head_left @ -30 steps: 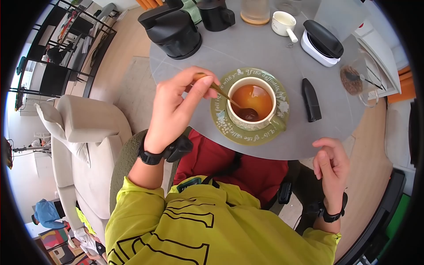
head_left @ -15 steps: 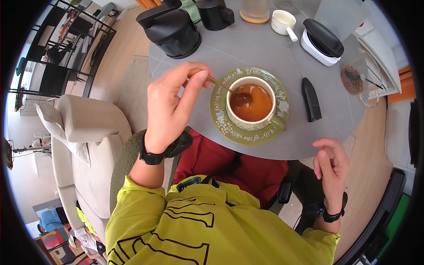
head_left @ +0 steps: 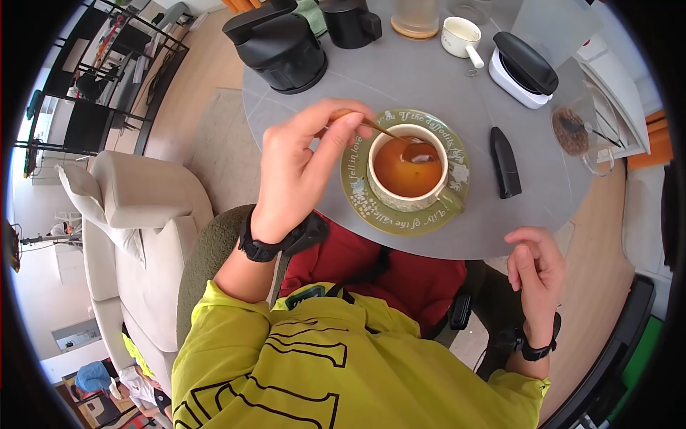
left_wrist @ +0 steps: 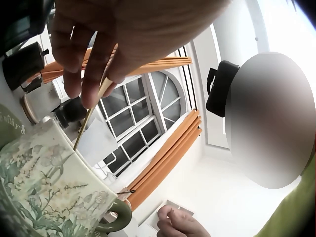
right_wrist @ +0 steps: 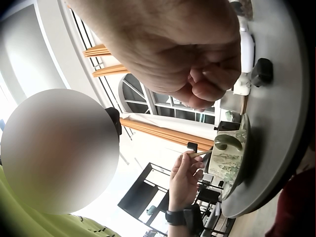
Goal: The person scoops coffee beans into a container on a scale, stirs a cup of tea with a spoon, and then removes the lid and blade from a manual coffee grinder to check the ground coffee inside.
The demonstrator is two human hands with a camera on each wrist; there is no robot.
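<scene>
My left hand [head_left: 300,168] pinches the handle of a gold-brown spoon [head_left: 382,131] between thumb and fingers. The spoon's bowl dips into amber liquid [head_left: 400,175] at the far side of a floral teacup [head_left: 401,204]. Beneath the cup lies a green saucer [head_left: 361,205] with white lettering, and the cup's green handle points toward the near right. The left wrist view has the spoon [left_wrist: 85,126] slanting down behind the cup's flowered wall [left_wrist: 54,182]. Holding nothing, my right hand [head_left: 537,263] stays by the table's near right edge, fingers loosely curled.
Right of the saucer lies a black elongated object [head_left: 505,163]. A black kettle [head_left: 279,57] and a black pitcher [head_left: 349,25] stand at the back left of the grey table [head_left: 321,86]. Farther right are a small white handled cup [head_left: 459,37] and a white device with a black top [head_left: 522,71].
The spoon's bowl has swept from the near side of the cup, past the left, to the far side. My left hand has shifted rightward. The right hand has stayed in place.
</scene>
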